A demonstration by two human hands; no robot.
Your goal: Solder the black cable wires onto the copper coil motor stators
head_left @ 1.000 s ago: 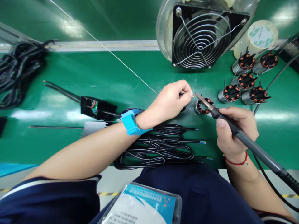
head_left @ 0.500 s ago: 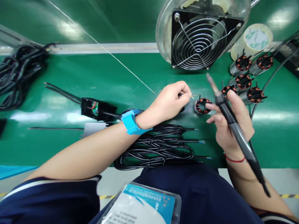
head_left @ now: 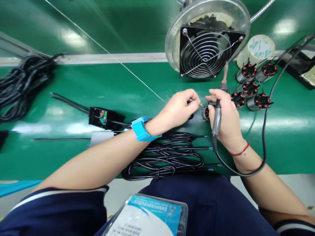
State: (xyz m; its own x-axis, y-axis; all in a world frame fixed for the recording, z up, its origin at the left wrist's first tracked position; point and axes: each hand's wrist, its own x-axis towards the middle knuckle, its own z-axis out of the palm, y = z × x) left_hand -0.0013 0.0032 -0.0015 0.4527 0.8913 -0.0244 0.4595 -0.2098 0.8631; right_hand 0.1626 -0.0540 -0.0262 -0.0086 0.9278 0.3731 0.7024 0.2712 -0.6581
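My left hand (head_left: 183, 106), with a blue strap (head_left: 141, 128) at its wrist, is closed in a pinch. Thin wires (head_left: 201, 105) with a bit of blue and yellow stick out at its fingertips. A thin white strand (head_left: 137, 78) runs down from the upper left to this hand. My right hand (head_left: 225, 114) grips a soldering iron (head_left: 217, 118), its tip pointing up and away. The thumb and forefinger of that hand reach toward the wires. Between the hands stands a copper-wound motor stator (head_left: 206, 113), partly hidden by the right hand.
Several more stators (head_left: 261, 101) stand at the right, before a pale roll (head_left: 259, 47). A fan with a wire guard (head_left: 204, 60) hangs above the hands. Coiled black cables (head_left: 162, 157) lie near the front edge. A black box with a circuit board (head_left: 104, 118) and more cables (head_left: 27, 85) are left.
My right hand has moved left toward the left hand's fingertips, and the soldering iron has swung more upright. The left hand has stayed nearly in place. The view has shifted slightly.
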